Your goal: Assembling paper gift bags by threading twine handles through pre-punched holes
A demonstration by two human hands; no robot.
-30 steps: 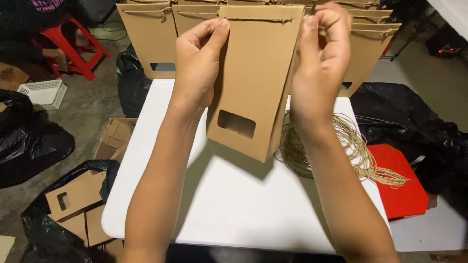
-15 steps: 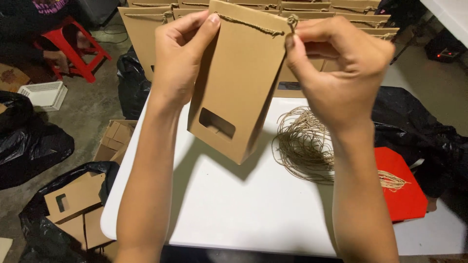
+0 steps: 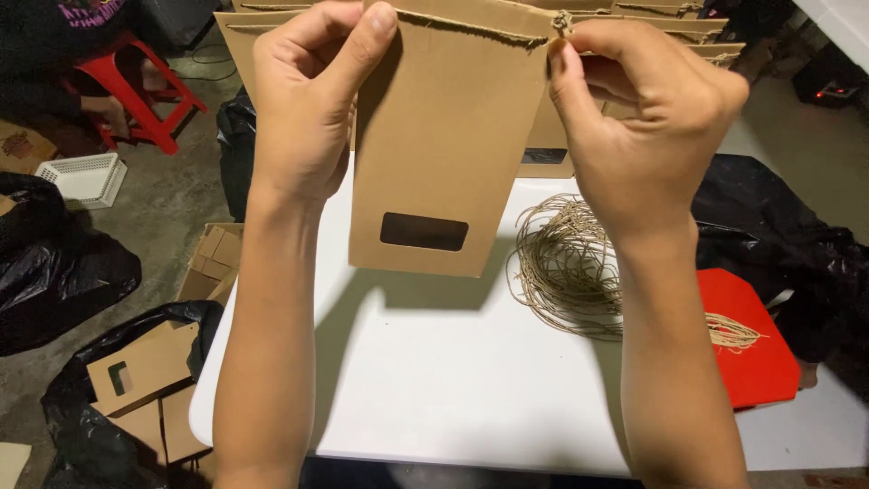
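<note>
Above the white table [image 3: 434,380], the left hand [image 3: 303,109] pinches the top left corner of a brown paper bag [image 3: 444,145] — windowed, held upright. The right hand [image 3: 647,113] nips the twine knot [image 3: 562,22] at its top right corner; loose twine [image 3: 570,263] lies coiled on the table below.

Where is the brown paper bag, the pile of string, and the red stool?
brown paper bag [image 3: 444,136], head view, middle of its flat front
pile of string [image 3: 566,267], head view, thick part of the coil
red stool [image 3: 136,91], head view, its seat
</note>
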